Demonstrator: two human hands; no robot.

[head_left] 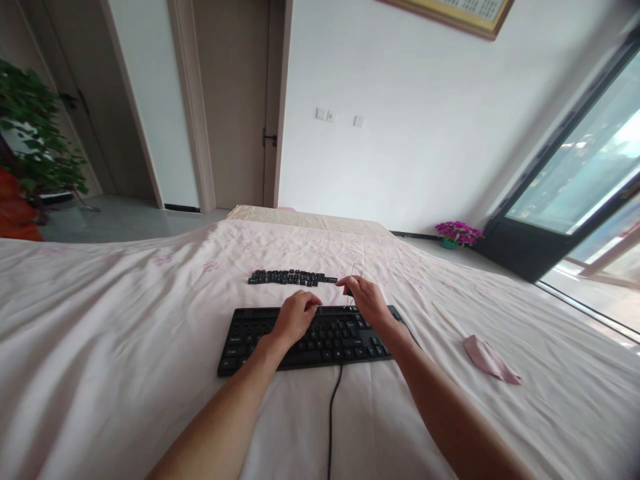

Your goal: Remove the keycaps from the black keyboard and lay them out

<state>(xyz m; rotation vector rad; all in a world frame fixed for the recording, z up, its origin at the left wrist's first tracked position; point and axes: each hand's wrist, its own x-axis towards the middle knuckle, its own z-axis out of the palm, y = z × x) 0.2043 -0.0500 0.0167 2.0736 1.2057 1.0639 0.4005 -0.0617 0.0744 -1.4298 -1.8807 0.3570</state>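
A black wired keyboard (320, 357) lies on the pale floral cloth, and part of its far rows is hidden by my hands. My left hand (295, 317) rests over its far edge, left of middle, with fingers curled in and the thumb side facing right; whatever is in them cannot be made out. In my right hand (369, 300) is a wire keycap puller (357, 268), its loop above the hand and its thin prongs pointing down at the keyboard's far rows. The right index finger stretches left, close to the loose black keycaps (287, 277) lined up behind the keyboard.
The keyboard's cable (332, 413) runs toward me over the wrinkled cloth (125, 347). To the right lies a pink cloth piece (491, 360) on a pale stick. Beyond are doors (233, 100), a green plant (35, 133), pink flowers (459, 232) and a glass door (575, 187).
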